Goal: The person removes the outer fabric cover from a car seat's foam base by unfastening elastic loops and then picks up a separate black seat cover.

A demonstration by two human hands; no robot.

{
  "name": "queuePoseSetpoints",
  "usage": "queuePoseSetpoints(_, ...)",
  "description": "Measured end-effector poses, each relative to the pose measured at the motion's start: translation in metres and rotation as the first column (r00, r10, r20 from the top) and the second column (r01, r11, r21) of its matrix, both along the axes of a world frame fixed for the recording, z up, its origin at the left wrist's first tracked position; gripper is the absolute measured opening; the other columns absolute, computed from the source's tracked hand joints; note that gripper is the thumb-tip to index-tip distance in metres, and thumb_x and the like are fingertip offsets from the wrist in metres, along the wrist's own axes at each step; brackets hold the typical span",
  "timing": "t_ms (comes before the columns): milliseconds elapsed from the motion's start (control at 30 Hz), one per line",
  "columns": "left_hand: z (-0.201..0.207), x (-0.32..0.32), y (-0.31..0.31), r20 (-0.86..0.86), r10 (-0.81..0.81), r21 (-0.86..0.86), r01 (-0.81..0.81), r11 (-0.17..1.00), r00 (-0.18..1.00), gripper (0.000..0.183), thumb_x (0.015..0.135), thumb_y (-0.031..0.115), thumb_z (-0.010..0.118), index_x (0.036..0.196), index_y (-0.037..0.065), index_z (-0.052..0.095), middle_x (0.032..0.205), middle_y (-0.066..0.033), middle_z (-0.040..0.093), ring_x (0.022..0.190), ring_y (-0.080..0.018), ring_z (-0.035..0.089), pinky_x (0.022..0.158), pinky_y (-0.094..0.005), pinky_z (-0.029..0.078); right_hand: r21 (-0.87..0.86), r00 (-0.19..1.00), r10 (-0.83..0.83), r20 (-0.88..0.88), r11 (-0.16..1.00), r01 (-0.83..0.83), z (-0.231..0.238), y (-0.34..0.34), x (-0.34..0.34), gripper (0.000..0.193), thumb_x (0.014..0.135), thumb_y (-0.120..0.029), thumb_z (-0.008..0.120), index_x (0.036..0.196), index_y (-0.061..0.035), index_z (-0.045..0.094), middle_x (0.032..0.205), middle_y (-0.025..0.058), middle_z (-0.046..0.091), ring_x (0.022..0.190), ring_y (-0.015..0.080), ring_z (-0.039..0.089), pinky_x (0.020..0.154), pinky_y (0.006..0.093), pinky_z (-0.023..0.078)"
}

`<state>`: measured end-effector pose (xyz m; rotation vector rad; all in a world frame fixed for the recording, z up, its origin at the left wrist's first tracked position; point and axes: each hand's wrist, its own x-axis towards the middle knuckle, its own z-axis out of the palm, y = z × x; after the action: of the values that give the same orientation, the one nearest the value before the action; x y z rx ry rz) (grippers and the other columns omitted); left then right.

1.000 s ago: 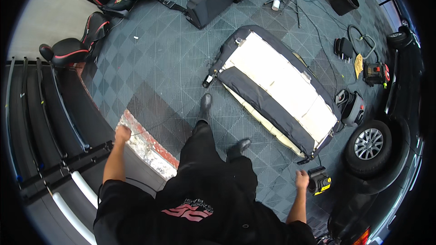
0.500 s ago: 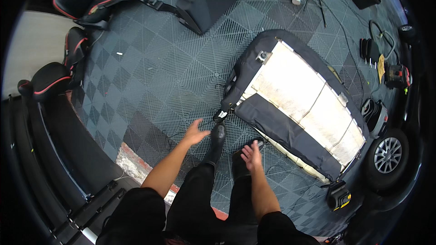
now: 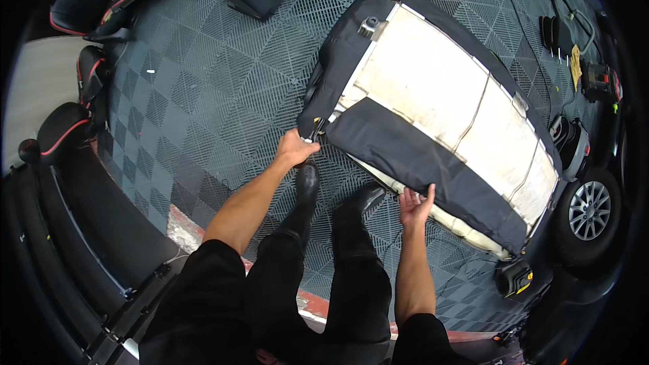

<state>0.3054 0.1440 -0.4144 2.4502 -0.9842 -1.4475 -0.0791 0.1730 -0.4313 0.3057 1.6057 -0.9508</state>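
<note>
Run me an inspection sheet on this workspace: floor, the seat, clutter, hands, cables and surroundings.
Surface: gray ribbed tile floor, some tiles darker.
Job's things: large seat lying on the floor, pale panel upward with brownish marks, dark flap along its near side.
Clutter: small white scrap at left; yellow cloth at far right.
Hands: left hand at the seat's near-left corner, grip unclear; right hand by the seat's near edge, thumb spread.
Cables: dark cable on the floor beyond the seat.
Surroundings: wheel at right; red-trimmed chair at left.
</note>
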Motion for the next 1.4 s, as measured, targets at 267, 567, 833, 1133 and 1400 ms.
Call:
queuePoseSetpoints(267, 0.171, -0.012, -0.043, 0.137, -0.230, -0.214, 0.255, 0.943, 0.964, 0.100, 0.077, 0.063, 0.073, 0.128, -0.017, 0.043, 0.110, -0.0319, 0.065, 0.105, -0.0376, 0.067, 0.092, -0.0405, 0.052, -0.181, 0.598, 0.374, -0.709, 0.723, -0.667, 0.081, 0.012, 0.000, 0.049, 0.089, -0.038, 0.070, 0.121, -0.0031, 0.057, 0.118, 0.0127, 0.063, 0.113, 0.0241, 0.058, 0.096, 0.0340, 0.043)
queuePoseSetpoints(567, 0.272, -0.016, -0.200, 0.284, -0.552, -0.060, 0.589, 0.806, 0.784, 0.092, 0.087, 0.070, 0.054, 0.126, -0.014, 0.055, 0.124, -0.0283, 0.062, 0.116, -0.0401, 0.061, 0.097, -0.0405, 0.048, 0.487, -0.477, 0.243, -0.845, -0.021, -0.873, 0.190, -0.087, 0.075, 0.045, 0.087, -0.029, 0.068, 0.126, -0.0105, 0.061, 0.124, 0.0139, 0.060, 0.116, 0.0337, 0.057, 0.104, 0.0557, 0.037)
queuePoseSetpoints(833, 0.305, -0.028, -0.347, 0.193, -0.488, 0.180, 0.458, 0.870, 0.851, 0.080, 0.091, 0.063, 0.049, 0.147, 0.005, 0.042, 0.145, -0.0225, 0.048, 0.126, -0.0354, 0.054, 0.099, -0.0564, 0.043, 0.439, -0.445, 0.084, -0.891, -0.086, -0.895, 0.168, -0.176, 0.113, 0.020, 0.077, -0.006, 0.061, 0.095, -0.0053, 0.070, 0.103, 0.0074, 0.065, 0.099, 0.0284, 0.061, 0.085, 0.0436, 0.049)
queuePoseSetpoints(1133, 0.305, -0.017, -0.446, 0.042, -0.551, 0.087, 0.547, 0.833, 0.833, 0.068, 0.097, 0.059, 0.047, 0.139, 0.006, 0.053, 0.134, -0.0196, 0.059, 0.115, -0.0284, 0.064, 0.094, -0.0484, 0.052, -0.069, 0.055, 0.551, -0.832, -0.005, -0.998, 0.244, -0.323, 0.110, 0.033, 0.083, -0.022, 0.058, 0.106, -0.0035, 0.073, 0.103, 0.0181, 0.072, 0.096, 0.0274, 0.069, 0.088, 0.0361, 0.052)
queuePoseSetpoints(1400, 0.314, -0.002, -0.458, -0.265, -0.432, -0.089, 0.424, 0.901, 0.862, 0.083, 0.095, 0.068, 0.040, 0.131, -0.005, 0.055, 0.124, -0.0267, 0.061, 0.107, -0.0340, 0.066, 0.090, -0.0514, 0.054, 0.570, -0.570, 0.021, -0.821, 0.095, -0.816, 0.274, -0.432, 0.146, 0.113, 0.056, -0.063, 0.083, 0.149, -0.0171, 0.037, 0.143, 0.0122, 0.046, 0.134, 0.0307, 0.042, 0.113, 0.0608, 0.024)
